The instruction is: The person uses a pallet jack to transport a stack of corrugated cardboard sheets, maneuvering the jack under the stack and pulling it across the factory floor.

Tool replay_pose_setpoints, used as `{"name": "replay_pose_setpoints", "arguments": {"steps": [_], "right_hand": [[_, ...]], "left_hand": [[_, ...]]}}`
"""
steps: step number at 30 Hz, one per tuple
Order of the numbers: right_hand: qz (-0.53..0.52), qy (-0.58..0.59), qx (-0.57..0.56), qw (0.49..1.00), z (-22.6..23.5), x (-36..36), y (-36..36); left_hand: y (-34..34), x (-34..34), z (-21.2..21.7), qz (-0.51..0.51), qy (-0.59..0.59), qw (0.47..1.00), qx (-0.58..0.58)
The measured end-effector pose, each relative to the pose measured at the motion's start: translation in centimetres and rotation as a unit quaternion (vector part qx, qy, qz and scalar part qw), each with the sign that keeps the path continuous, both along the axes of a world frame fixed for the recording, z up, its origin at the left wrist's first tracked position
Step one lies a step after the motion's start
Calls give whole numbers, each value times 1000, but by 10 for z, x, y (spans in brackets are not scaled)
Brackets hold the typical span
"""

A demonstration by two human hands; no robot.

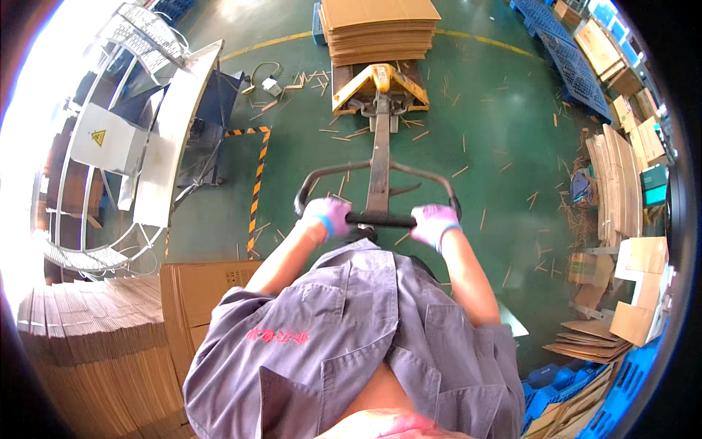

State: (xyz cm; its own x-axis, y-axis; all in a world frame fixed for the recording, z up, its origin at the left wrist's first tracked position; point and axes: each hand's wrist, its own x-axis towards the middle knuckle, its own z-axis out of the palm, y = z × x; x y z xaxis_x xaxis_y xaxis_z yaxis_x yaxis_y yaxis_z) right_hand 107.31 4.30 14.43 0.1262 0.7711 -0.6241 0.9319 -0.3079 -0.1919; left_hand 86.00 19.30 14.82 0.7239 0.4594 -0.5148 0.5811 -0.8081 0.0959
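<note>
My left hand (327, 215) and my right hand (433, 222), both in pale purple gloves, grip the black crossbar of a pallet jack handle (380, 219). The handle's long tiller (379, 150) runs away from me to the yellow pallet jack body (380, 84). On its forks sits a tall stack of flat brown cardboard sheets (376, 29). My grey work shirt fills the lower middle of the view.
A metal machine with a white guard and mesh frame (139, 124) stands at the left, edged by yellow-black floor tape (256, 183). Stacks of folded cardboard (110, 344) lie at lower left. Cardboard piles (621, 190) and blue plastic pallets (578, 69) line the right. Cardboard scraps litter the green floor.
</note>
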Motion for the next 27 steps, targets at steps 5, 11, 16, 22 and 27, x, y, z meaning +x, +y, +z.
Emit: {"name": "replay_pose_setpoints", "arguments": {"steps": [5,11,16,22,27], "right_hand": [[13,60,84,995,81,13,-59],[90,9,327,941,159,74,-62],[127,14,503,855,171,91,-61],[93,58,390,914,172,53,-95],[102,50,190,975,128,-19,-144]], "left_hand": [[-48,-6,102,20,31,996,-86],[-52,37,180,-52,-113,989,75],[-60,40,200,-83,-230,956,165],[-93,9,191,-20,-100,987,128],[-142,-54,143,-22,-31,998,40]]}}
